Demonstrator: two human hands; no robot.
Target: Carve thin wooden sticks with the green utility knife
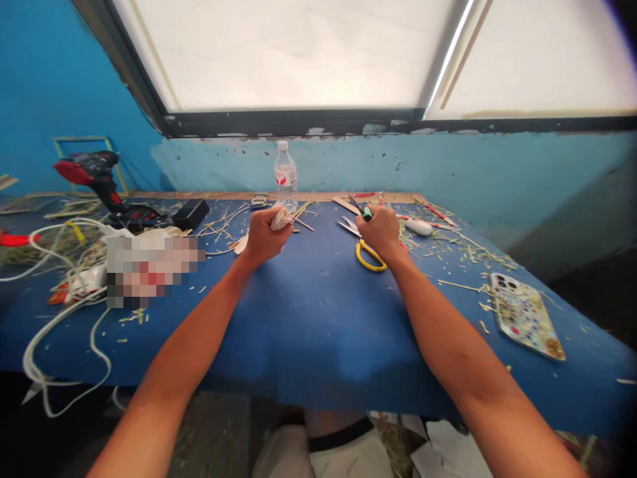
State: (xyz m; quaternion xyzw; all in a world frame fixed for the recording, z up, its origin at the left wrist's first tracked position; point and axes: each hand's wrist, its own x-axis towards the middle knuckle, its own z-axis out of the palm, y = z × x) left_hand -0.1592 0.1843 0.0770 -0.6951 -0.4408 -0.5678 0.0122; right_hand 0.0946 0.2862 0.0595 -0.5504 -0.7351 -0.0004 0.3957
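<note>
My left hand [269,234] is closed around a crumpled whitish wad [281,219], just in front of a clear plastic bottle [285,176] with a white cap. To the right, my right hand [379,229] grips a knife with a green and black handle [367,214]; its dark tip points up and to the left. Yellow-handled scissors [371,257] lie on the blue table [318,318] beside and partly behind the right hand. Thin wooden strips lie around both hands.
A red and black drill [92,176], a black box [191,214] and looped white cables [37,352] are on the left. A patterned phone [526,315] lies at the right, near plant shavings [468,249] and a white rounded object [419,227]. A wall stands behind.
</note>
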